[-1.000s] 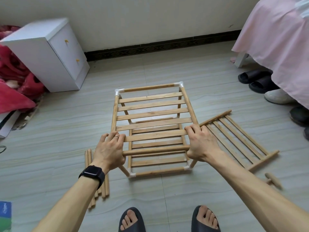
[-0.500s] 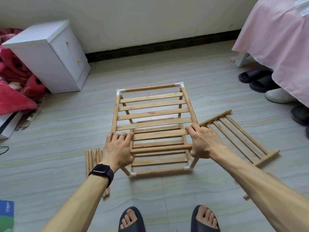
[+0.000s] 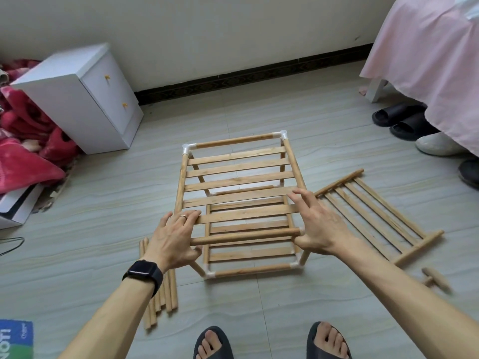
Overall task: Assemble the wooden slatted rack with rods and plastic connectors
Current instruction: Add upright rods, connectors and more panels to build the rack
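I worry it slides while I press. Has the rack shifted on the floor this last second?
No. The rack sits the same way against the floor seam before it and the white cabinet.

Grey tiled floor (image 3: 259,112); cream wall (image 3: 233,29) with dark skirting (image 3: 246,80) beyond the fingers (image 3: 300,200); white 2-drawer cabinet (image 3: 77,104) far left, pink-draped bed (image 3: 427,60) far right.
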### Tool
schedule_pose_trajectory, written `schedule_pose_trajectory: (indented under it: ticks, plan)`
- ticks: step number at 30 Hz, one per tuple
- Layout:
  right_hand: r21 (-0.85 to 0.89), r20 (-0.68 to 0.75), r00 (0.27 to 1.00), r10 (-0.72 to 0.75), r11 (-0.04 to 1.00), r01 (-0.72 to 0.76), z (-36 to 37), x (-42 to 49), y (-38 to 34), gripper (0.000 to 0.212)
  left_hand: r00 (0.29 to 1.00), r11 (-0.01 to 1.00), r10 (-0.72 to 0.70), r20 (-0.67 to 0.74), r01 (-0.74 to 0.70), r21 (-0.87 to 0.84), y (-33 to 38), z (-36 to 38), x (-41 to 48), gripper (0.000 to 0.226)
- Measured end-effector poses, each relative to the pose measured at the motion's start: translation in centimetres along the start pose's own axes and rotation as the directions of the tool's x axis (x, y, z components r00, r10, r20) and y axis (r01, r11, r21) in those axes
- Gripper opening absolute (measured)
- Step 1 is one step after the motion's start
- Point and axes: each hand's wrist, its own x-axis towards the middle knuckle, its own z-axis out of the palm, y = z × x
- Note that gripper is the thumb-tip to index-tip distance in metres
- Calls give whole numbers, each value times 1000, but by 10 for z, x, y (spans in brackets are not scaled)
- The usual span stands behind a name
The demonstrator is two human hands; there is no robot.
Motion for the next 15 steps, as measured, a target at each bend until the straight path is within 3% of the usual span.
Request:
schedule_pose_trajectory:
  ticks: [2,3,4,5,6,7,8,9,10,11,13,15]
  plan:
    - [375,-19,998,56,926,-44,0,-7,0,111,995,988,-19,-98,3,-153,-2,1,-11,99]
    - [600,-15,990,139,794,-102,1,-9,-2,116,986,956,-79,-143,34,-293,2,1,-14,100]
    - [811,6,971,238,567,-144,3,-10,-5,118,969,879,-191,-159,96,-468,9,0,-16,99]
    - [936,61,942,329,309,-168,7,-9,-8,114,932,739,-342,-122,186,-647,15,-3,-13,96]
    - [981,127,915,383,87,-173,11,-7,-7,99,869,533,-495,-24,281,-798,18,-6,-8,89]
    - [984,179,896,407,-67,-167,15,-3,-7,72,796,280,-592,122,345,-896,18,-9,-1,78]
    - [975,211,885,415,-152,-161,17,1,-6,43,737,27,-623,262,355,-934,15,-10,5,62]
    - [971,224,880,418,-173,-165,19,5,-5,31,701,-195,-604,379,332,-923,9,-10,9,47]
    - [968,235,876,421,-183,-172,19,8,-6,34,688,-348,-564,457,304,-887,3,-9,13,39]
    - [965,244,869,430,-194,-175,19,10,-6,35,696,-437,-523,492,276,-856,-2,-7,13,36]
    - [961,249,863,439,-221,-165,18,12,-8,34,727,-527,-469,501,225,-819,-7,-3,11,36]
    - [966,222,866,449,-224,-131,17,14,-12,39,747,-554,-457,483,186,-812,-6,1,10,39]
